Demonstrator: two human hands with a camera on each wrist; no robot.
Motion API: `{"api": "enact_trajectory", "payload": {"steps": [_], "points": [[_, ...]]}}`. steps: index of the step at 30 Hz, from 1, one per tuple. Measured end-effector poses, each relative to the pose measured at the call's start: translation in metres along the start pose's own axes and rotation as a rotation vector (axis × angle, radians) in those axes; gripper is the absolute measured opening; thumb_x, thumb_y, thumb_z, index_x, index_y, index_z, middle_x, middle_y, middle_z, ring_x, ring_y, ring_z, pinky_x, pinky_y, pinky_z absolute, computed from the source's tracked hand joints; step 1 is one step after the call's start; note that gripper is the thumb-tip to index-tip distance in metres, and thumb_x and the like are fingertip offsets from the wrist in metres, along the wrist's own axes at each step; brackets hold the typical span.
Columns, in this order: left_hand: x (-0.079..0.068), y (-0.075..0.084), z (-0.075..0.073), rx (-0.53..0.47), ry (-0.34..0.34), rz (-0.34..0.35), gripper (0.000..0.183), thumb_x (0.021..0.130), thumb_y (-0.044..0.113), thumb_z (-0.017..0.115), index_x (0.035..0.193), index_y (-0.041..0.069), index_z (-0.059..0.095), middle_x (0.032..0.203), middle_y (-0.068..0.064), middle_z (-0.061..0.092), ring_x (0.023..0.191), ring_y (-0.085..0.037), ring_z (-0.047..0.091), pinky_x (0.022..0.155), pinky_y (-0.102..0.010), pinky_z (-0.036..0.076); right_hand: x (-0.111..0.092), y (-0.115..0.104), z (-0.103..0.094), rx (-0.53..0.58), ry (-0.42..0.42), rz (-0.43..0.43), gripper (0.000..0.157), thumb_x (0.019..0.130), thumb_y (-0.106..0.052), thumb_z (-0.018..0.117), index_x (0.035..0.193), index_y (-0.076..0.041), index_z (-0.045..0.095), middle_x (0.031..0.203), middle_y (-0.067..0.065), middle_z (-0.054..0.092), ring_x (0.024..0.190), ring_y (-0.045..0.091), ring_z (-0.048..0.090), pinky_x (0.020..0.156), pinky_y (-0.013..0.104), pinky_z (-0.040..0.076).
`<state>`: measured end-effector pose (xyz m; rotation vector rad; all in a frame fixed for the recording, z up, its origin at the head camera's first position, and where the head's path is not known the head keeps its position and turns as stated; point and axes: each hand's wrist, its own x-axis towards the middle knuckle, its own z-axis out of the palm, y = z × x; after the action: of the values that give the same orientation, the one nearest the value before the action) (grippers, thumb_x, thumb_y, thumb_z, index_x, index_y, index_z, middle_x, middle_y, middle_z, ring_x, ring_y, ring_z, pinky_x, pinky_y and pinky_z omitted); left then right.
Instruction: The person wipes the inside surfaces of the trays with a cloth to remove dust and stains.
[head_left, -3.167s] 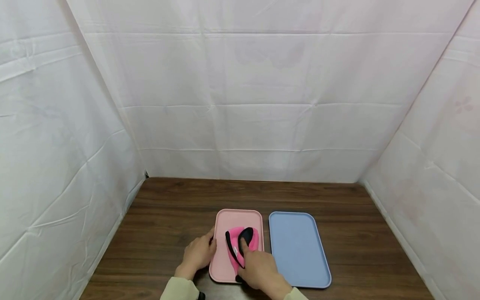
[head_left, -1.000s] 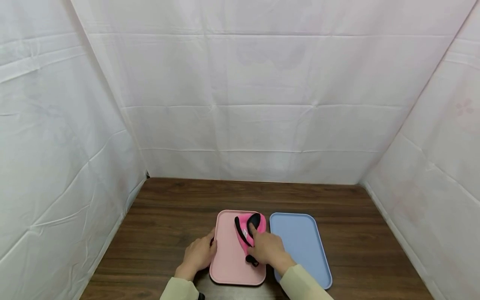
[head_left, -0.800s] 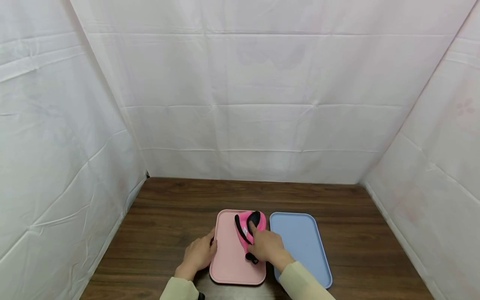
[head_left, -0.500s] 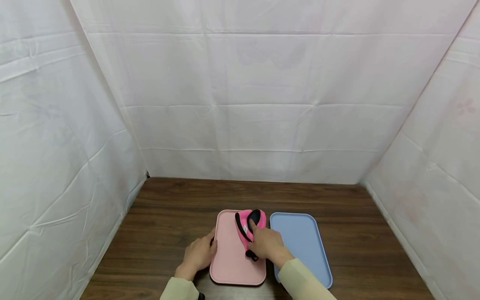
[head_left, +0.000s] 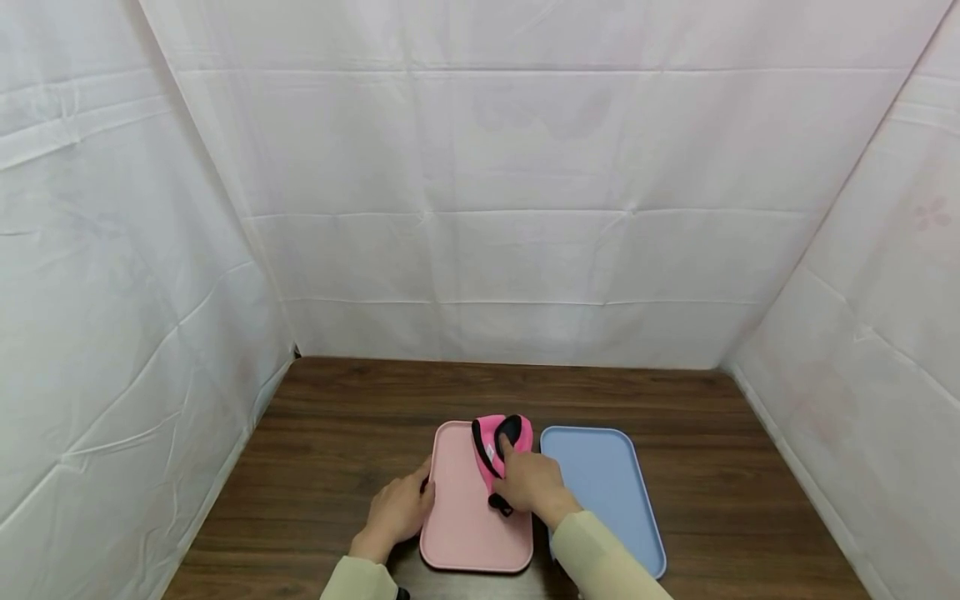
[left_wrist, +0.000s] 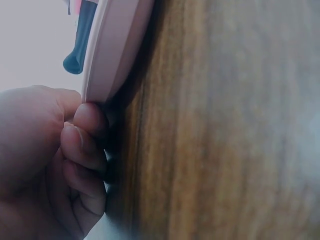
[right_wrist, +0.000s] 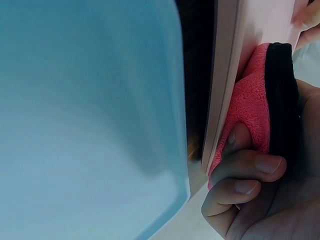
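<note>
A pink tray (head_left: 474, 533) lies on the dark wood table. My left hand (head_left: 397, 508) grips its left edge; in the left wrist view the thumb and curled fingers pinch the tray's rim. A folded pink fleecy cloth with black trim (head_left: 489, 442) lies over the tray's far right part, its top reaching past the far rim. My right hand (head_left: 528, 483) holds it, the index finger extended onto an oval black patch. In the right wrist view the other fingers curl round the pink pile (right_wrist: 252, 102) at the tray's side rim.
A blue tray (head_left: 607, 492) lies just right of the pink one, a narrow gap between them. My right forearm (head_left: 603, 554) crosses over its near left corner. White cloth sheets (head_left: 525, 250) hang behind the table and on both sides.
The right hand and the pink cloth have moved from the middle of the pink tray to its right side, then slowly away toward the far rim. The left hand keeps its grip in place.
</note>
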<state>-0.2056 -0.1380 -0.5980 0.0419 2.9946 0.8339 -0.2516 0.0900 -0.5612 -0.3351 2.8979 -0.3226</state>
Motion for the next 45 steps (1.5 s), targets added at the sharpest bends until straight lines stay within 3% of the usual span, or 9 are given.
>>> {"api": "enact_trajectory", "payload": {"steps": [16,31,39,45], "points": [[0.000,-0.005,-0.005,-0.010,-0.028,0.007,0.049,0.104,0.031,0.054,0.149,0.014,0.057,0.124,-0.020,0.073,0.106,-0.042,0.072,0.084,-0.058,0.055,0.003,-0.014,0.001,-0.055,0.011,0.001,0.080,0.089,-0.040,0.071,0.159,-0.013,0.043,0.058,0.004,0.054,0.059,0.020,0.054,0.057,0.041,0.049],[-0.002,-0.006,-0.007,0.000,-0.024,-0.013,0.049,0.104,0.031,0.055,0.150,0.015,0.057,0.122,-0.021,0.074,0.105,-0.041,0.072,0.083,-0.059,0.054,0.006,-0.026,0.004,-0.072,0.037,-0.031,0.081,0.087,-0.039,0.072,0.157,-0.008,0.045,0.060,0.004,0.057,0.062,0.019,0.059,0.059,0.041,0.052],[-0.002,-0.007,-0.006,-0.007,-0.022,-0.010,0.049,0.104,0.032,0.055,0.150,0.015,0.057,0.123,-0.020,0.074,0.106,-0.042,0.072,0.083,-0.059,0.054,0.010,-0.035,0.009,-0.109,0.055,-0.035,0.082,0.088,-0.044,0.072,0.156,-0.007,0.045,0.066,0.008,0.063,0.072,0.024,0.067,0.067,0.045,0.055],[-0.002,-0.006,-0.006,0.000,-0.013,0.003,0.048,0.103,0.031,0.056,0.149,0.015,0.058,0.119,-0.021,0.075,0.101,-0.041,0.073,0.079,-0.058,0.055,0.011,-0.042,0.011,-0.134,0.059,-0.024,0.084,0.089,-0.047,0.071,0.157,-0.006,0.044,0.062,0.007,0.060,0.064,0.021,0.064,0.062,0.043,0.055]]}}
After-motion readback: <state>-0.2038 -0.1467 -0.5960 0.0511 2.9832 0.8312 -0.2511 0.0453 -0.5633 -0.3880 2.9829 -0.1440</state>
